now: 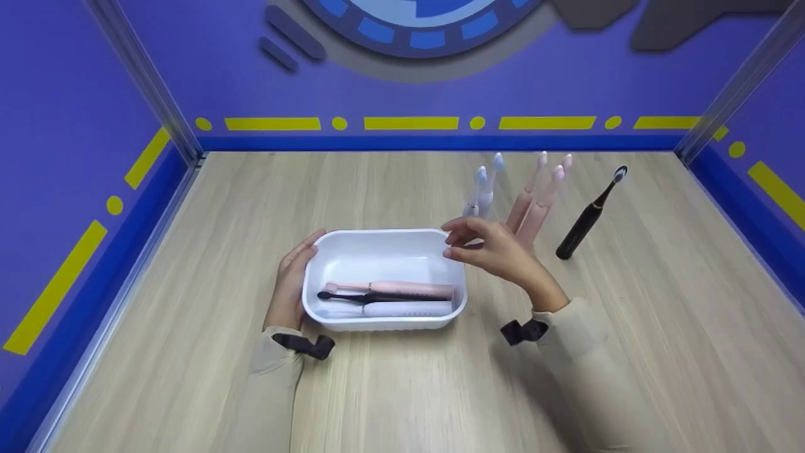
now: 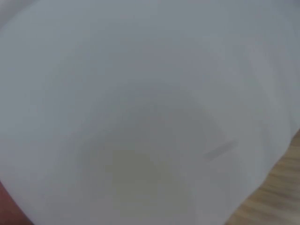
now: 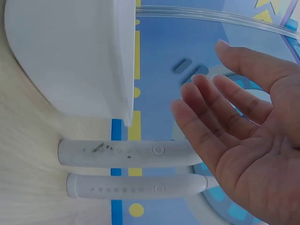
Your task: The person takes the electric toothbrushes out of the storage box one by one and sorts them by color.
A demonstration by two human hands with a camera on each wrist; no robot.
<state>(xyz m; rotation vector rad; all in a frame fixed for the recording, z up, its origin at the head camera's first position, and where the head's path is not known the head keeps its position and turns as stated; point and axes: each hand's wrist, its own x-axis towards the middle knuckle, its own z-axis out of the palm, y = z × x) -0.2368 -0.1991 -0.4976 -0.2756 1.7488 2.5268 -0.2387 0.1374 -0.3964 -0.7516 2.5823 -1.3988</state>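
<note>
A white plastic container (image 1: 384,324) sits on the table in front of me. In it lie a pink electric toothbrush (image 1: 412,289), a black one (image 1: 343,296) and a white one (image 1: 409,309), side by side. My left hand (image 1: 290,283) rests along the container's left end, thumb by the rim; the outer wall (image 2: 140,93) fills the left wrist view. Over the right end hovers my right hand (image 1: 494,248), fingers loosely bent and holding nothing. Two white electric toothbrushes (image 3: 122,153) stand upright beside that end, partly behind this hand in the head view.
Several pink electric toothbrushes (image 1: 534,220) stand behind the right hand. Farther right, a black electric toothbrush (image 1: 580,231) stands on its base. Blue printed panels (image 1: 415,94) border the wooden table (image 1: 402,390) at the back and both sides.
</note>
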